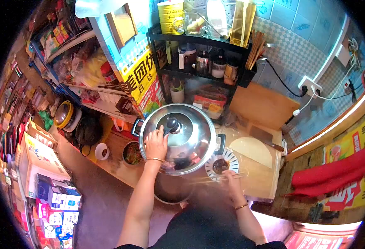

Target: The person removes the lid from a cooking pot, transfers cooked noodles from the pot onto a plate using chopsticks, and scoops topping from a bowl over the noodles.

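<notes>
My left hand (pixel 155 144) reaches over a large steel pot lid (pixel 195 141) with a see-through middle. Its fingers close at the black knob (pixel 173 125), though part of the grip is hidden. Black side handles (pixel 220 144) stick out at the lid's edge. My right hand (pixel 233 182) grips a pair of chopsticks (pixel 209 179), which point left past the near rim of a striped plate (pixel 210 168). Dark brown food or sauce (pixel 221 166) sits in the plate's middle. Nearer to me, a dark pan (pixel 172 193) lies partly under the lid.
A bowl with green and red bits (pixel 132 152) and a white cup (pixel 102 151) stand on the left. A pale half-round board (pixel 251 151) and a knife (pixel 269 143) lie right. Behind is a black rack (pixel 199 39) of bottles. A red cloth (pixel 335 172) hangs right.
</notes>
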Demonstrator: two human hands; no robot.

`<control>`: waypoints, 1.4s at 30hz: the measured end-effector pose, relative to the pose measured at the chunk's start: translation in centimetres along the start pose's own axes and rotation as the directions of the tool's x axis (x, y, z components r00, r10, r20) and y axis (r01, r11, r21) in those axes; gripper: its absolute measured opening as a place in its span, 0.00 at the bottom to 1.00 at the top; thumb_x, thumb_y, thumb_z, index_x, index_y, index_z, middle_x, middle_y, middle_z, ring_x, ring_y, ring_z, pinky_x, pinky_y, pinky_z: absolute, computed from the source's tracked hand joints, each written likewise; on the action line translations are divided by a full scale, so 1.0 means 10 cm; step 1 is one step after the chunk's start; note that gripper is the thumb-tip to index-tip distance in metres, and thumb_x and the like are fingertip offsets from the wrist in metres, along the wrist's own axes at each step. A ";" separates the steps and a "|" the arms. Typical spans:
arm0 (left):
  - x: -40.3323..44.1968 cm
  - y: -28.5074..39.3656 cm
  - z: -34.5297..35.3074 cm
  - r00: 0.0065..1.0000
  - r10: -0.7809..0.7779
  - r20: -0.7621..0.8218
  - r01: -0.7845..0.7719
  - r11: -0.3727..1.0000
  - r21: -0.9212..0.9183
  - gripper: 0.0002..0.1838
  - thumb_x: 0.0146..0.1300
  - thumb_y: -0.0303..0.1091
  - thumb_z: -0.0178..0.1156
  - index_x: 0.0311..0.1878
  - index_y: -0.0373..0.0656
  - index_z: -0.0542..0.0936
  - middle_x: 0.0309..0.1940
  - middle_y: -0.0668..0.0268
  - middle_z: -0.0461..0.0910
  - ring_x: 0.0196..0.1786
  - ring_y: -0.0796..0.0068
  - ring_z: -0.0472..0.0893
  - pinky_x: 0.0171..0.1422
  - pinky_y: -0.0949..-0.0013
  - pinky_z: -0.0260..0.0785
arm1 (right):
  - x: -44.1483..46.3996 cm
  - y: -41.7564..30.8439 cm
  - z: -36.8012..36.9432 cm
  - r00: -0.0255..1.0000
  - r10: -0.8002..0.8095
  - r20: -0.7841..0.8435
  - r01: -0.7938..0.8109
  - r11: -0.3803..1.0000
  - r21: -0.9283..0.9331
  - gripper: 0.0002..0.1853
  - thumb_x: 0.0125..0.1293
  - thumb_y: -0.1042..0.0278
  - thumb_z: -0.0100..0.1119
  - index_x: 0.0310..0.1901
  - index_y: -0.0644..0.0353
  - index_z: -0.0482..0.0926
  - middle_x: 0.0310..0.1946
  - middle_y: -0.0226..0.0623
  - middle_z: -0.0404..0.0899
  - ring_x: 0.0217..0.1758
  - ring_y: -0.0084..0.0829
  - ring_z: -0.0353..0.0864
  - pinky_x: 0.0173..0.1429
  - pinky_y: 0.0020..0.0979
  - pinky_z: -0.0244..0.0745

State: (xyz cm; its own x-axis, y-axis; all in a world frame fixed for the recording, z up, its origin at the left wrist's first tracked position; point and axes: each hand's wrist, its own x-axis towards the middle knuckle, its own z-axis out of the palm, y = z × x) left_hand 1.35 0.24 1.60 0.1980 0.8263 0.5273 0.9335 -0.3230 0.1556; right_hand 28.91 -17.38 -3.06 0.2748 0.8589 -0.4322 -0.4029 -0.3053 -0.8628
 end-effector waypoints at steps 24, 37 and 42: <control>0.01 -0.02 0.02 1.000 0.002 -0.005 -0.002 0.999 0.051 0.22 0.60 0.41 0.57 0.56 0.41 0.74 0.38 0.61 0.75 0.42 0.62 0.74 0.46 0.61 0.66 | 0.55 -0.12 0.15 0.963 -0.127 0.238 0.269 0.372 -0.888 0.43 0.57 0.64 0.53 0.71 0.60 0.43 0.32 0.57 0.79 0.33 0.52 0.80 0.39 0.43 0.74; -0.01 -0.01 0.01 1.000 -0.007 -0.006 0.007 0.999 0.047 0.22 0.60 0.41 0.57 0.56 0.43 0.74 0.39 0.62 0.75 0.43 0.63 0.74 0.47 0.62 0.66 | 0.54 -0.05 0.10 0.936 -0.194 0.294 0.348 0.384 -0.855 0.43 0.58 0.66 0.52 0.71 0.58 0.41 0.32 0.58 0.79 0.34 0.54 0.80 0.40 0.44 0.75; 0.00 -0.01 0.02 1.000 0.000 -0.029 0.001 0.999 0.033 0.23 0.60 0.41 0.58 0.56 0.42 0.74 0.38 0.62 0.75 0.42 0.63 0.74 0.46 0.61 0.66 | 0.55 -0.01 0.08 0.924 -0.230 0.305 0.376 0.406 -0.833 0.43 0.57 0.67 0.52 0.72 0.57 0.41 0.29 0.56 0.79 0.33 0.51 0.81 0.40 0.43 0.76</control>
State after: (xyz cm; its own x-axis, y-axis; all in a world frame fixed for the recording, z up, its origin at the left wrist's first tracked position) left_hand 1.34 0.34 1.40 0.1895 0.8124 0.5514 0.9431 -0.3069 0.1282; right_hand 29.78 -12.27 -5.18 0.0801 0.9894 -0.1209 0.6668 -0.1434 -0.7313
